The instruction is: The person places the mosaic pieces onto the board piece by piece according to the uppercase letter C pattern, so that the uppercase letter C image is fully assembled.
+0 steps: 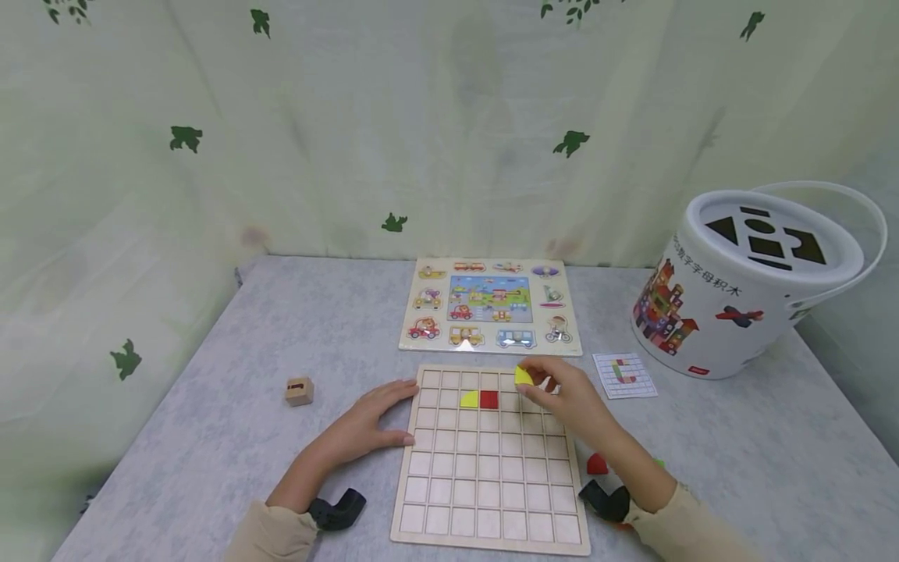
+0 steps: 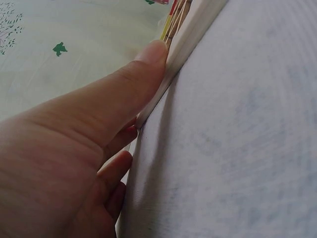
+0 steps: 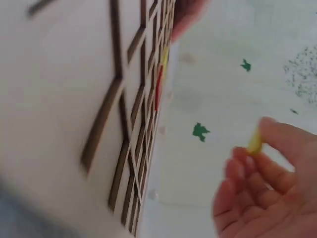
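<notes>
A wooden grid board (image 1: pixel 465 493) lies flat in front of me. In its second row from the top, a yellow quarter-round piece (image 1: pixel 469 400) sits beside a red square piece (image 1: pixel 489 400). My right hand (image 1: pixel 567 394) pinches another yellow piece (image 1: pixel 523 376) with a curved edge between thumb and fingertips, over the board's upper right part. The right wrist view shows this yellow piece (image 3: pixel 255 143) raised off the grid. At the board's left edge rests my left hand (image 1: pixel 361 425), its fingers extended and its thumb (image 2: pixel 119 89) against the rim.
Beyond the board lies a picture puzzle (image 1: pixel 492 339). A pattern card (image 1: pixel 641 384) and a white lidded bucket (image 1: pixel 730 304) stand to the right. A wooden cube (image 1: pixel 299 392) sits at left. By the right forearm are a red piece (image 1: pixel 597 464) and partly hidden others.
</notes>
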A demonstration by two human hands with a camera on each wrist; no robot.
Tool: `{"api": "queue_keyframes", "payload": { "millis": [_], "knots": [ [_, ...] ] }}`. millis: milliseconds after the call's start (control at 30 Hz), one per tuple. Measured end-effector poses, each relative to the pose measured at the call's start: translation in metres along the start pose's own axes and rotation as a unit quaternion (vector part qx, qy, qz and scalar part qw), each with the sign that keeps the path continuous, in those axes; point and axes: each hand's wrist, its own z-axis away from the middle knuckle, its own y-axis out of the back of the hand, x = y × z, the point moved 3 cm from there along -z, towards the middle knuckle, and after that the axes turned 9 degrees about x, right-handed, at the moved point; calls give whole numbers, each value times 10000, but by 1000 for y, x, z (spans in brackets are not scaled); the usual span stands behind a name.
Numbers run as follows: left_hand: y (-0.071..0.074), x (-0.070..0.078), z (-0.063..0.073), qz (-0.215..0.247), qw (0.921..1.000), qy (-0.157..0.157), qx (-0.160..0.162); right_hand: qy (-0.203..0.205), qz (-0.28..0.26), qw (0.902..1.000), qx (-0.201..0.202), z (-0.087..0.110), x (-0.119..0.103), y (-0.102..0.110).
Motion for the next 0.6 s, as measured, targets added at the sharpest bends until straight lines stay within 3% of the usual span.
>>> {"api": "queue_keyframes", "payload": {
  "millis": [333, 600],
  "knots": [
    [0, -1, 0, -39, 10000, -12, 14, -556, 111, 9957, -737, -2, 27, -24],
    [-1, -1, 0, -37, 10000, -25, -1, -265, 415, 9921, -1158, -2, 30, -30]
  ]
}}
